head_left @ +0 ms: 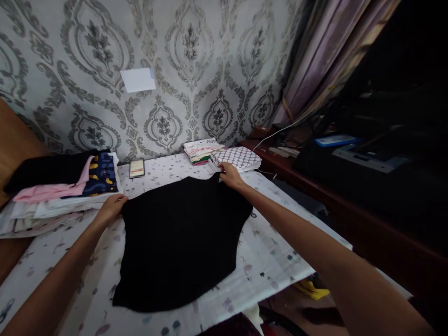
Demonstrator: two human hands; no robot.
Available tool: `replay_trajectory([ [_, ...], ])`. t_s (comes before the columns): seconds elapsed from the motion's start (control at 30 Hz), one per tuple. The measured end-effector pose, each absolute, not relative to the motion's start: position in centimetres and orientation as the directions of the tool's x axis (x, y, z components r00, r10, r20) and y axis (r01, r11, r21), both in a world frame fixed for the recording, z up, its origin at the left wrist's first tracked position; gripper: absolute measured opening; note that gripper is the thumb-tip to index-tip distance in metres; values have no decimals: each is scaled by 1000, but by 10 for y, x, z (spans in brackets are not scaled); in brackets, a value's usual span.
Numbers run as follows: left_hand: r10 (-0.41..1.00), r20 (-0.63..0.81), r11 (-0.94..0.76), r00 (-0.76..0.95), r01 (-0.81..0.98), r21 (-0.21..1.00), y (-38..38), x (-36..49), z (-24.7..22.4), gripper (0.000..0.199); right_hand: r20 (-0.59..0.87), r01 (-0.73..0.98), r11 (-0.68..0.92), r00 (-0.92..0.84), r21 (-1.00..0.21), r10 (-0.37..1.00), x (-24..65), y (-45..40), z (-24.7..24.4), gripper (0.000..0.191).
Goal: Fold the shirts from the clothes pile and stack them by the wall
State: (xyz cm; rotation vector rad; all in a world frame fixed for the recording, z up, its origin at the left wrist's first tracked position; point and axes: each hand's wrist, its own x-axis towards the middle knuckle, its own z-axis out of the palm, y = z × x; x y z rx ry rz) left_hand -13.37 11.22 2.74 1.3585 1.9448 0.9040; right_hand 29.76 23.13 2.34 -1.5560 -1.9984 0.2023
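Note:
A black garment (178,242), sleeveless in outline, lies spread out over a white patterned sheet (276,275). My left hand (114,206) pinches its upper left corner. At the upper right edge, near the neckline, my right hand (230,176) has its fingers closed on the cloth. Just behind the right hand sits a folded cloth with a red lattice print (241,157). To the left of my left hand rises a stack of folded clothes, with a pink piece (52,190), a navy patterned piece (103,172) and a black piece (52,170) on top.
Against the wall are more folded cloths (201,148) and a small pale card-like item (136,168). A dark wooden ledge (325,200) with a white cable (276,134) runs along the right. Something yellow (313,289) lies below the sheet's front edge.

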Motion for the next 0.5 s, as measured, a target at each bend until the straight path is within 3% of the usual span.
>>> replay_trajectory([
  [0.27, 955, -83, 236, -286, 558, 795, 105, -137, 18, 43, 393, 811, 293, -85, -506, 915, 317, 213, 9, 32],
  [0.43, 950, -82, 233, -301, 510, 828, 82, -128, 18, 56, 336, 829, 195, -10, -524, 942, 343, 173, -2, 29],
  [0.5, 950, -42, 206, -308, 520, 829, 63, -125, 18, 61, 304, 826, 218, -60, -519, 951, 355, 152, -5, 24],
])
